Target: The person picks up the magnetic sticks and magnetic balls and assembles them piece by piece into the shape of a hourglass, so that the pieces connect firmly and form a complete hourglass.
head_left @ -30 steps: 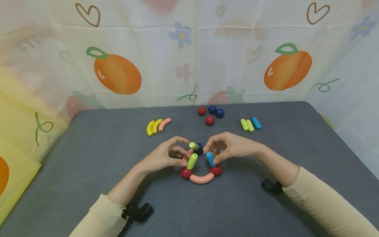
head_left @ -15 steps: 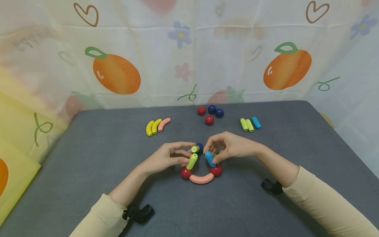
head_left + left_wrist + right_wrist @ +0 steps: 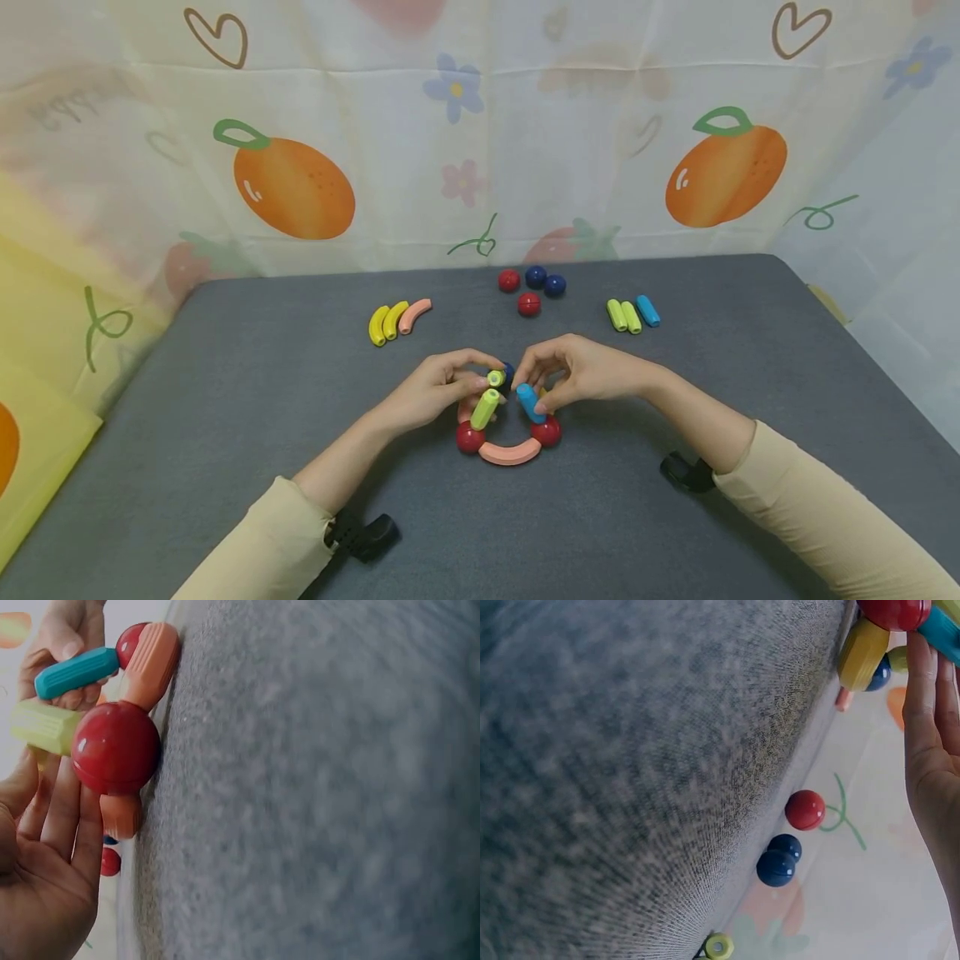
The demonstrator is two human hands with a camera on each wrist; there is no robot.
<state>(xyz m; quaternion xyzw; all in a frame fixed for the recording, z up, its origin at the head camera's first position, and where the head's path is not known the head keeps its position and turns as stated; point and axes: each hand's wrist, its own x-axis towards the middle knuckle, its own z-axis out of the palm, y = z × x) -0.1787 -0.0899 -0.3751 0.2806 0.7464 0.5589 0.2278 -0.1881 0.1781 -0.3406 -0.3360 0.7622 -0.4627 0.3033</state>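
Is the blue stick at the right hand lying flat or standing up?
Standing up, but tilted: the blue stick rises from a red ball, its upper end clear of the table.

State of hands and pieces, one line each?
Left hand: pinching far lime stick
Right hand: holding raised blue stick
Raised blue stick: tilted, on right red ball
Near lime stick: tilted, on left red ball
Front pink curve: flat, joining those balls
Side pink curve: against left red ball
Yellow curve: against right red ball
Far blue ball: partly hidden
Loose curves: lying together
Loose balls: grouped near far edge
Loose sticks: lying together
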